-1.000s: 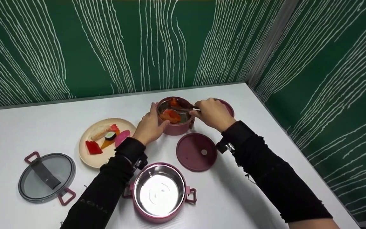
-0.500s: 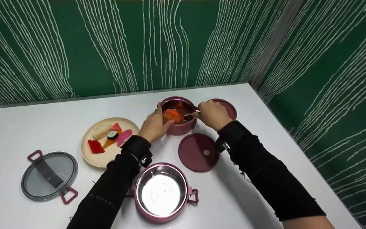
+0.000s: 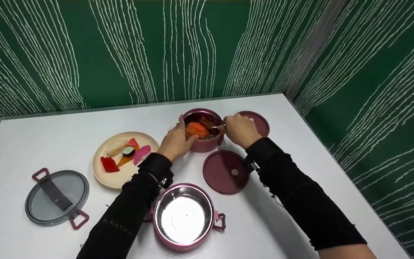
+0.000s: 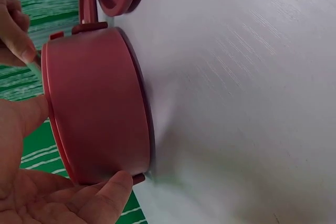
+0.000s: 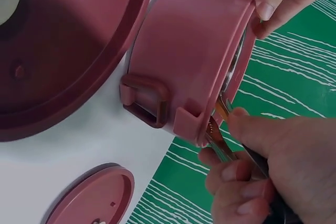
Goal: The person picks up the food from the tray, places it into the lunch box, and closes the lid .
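A dark red pot (image 3: 204,144) with a steel inside stands at the back of the table, holding orange-red food pieces (image 3: 197,129) and something darker. My left hand (image 3: 175,143) grips its left side, thumb at the near rim and fingers along the wall; the left wrist view shows the fingers against the pot wall (image 4: 100,103). At the pot's right rim, my right hand (image 3: 242,130) holds tongs with dark handles. In the right wrist view the metal arms of the tongs (image 5: 216,136) reach over the rim; their tips are hidden inside the pot.
A second pot (image 3: 212,201) with side handles stands in front. Two dark red lids (image 3: 225,172) lie right of it and behind the right hand. Left are a beige plate (image 3: 102,178) with several sushi pieces and a grey lid (image 3: 56,196). Green walls border the table.
The tongs have shifted slightly inside the pot, and the orange-red piece there has turned a little. The head view has drifted slightly; the left hand keeps its hold on the pot.
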`<state>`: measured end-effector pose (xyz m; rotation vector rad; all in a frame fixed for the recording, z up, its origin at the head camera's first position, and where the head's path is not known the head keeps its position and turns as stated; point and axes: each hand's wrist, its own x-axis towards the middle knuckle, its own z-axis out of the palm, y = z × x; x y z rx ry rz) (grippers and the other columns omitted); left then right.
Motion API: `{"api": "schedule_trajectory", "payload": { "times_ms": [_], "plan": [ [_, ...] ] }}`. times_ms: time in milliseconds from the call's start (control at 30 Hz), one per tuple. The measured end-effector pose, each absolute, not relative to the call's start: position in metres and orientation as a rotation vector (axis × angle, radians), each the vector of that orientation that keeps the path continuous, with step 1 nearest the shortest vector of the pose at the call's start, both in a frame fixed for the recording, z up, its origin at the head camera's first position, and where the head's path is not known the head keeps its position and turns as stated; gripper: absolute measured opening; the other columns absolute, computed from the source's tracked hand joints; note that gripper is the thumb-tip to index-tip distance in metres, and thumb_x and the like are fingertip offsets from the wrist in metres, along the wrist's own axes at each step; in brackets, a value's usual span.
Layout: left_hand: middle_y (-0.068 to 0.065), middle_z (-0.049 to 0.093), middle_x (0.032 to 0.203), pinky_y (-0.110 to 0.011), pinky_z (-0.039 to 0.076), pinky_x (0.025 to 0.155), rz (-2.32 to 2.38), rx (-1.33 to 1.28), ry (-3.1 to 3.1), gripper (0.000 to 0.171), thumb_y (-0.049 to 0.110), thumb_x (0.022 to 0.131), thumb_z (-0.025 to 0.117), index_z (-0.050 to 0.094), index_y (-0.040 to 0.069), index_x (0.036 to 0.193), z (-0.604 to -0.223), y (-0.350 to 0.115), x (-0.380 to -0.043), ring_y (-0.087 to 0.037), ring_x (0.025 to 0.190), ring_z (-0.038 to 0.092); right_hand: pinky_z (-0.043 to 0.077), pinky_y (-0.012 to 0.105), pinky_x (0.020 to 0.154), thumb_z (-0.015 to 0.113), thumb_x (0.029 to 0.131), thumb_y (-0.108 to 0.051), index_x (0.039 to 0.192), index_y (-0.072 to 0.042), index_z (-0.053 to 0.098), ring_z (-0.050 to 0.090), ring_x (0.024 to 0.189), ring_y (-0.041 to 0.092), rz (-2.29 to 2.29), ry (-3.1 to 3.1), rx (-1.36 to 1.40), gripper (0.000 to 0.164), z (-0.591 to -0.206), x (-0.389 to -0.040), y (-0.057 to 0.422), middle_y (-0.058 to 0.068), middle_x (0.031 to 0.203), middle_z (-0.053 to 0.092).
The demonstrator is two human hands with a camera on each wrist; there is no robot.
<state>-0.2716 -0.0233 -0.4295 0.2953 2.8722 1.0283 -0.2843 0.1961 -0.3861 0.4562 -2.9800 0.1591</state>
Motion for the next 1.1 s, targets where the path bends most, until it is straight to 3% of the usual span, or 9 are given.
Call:
{"api": "schedule_trajectory", "payload": {
  "times_ms": [767,1100],
  "plan": [
    [-0.026,0.031,0.163,-0.047,0.033,0.123,1.030,0.296,2.873,0.090,0.039,0.104,0.062,0.010,-0.004,0.163,-0.428,-0.023,-0.268,-0.040,0.148,0.039,0.055,0.061,0.069,0.064,0.103,-0.032,0.089,-0.002,0.072,0.072,0.084,0.046,0.167,-3.012,0.451,0.034,-0.392,-0.289,0.197,0.024,0.091,0.073],
    [-0.025,0.032,0.164,-0.048,0.034,0.122,1.022,0.287,2.867,0.091,0.040,0.104,0.062,0.008,-0.002,0.164,-0.429,-0.025,-0.269,-0.040,0.148,0.040,0.055,0.062,0.068,0.065,0.102,-0.032,0.081,-0.004,0.071,0.071,0.082,0.047,0.115,-2.999,0.468,0.036,-0.390,-0.286,0.196,0.025,0.090,0.073]
  ]
}}
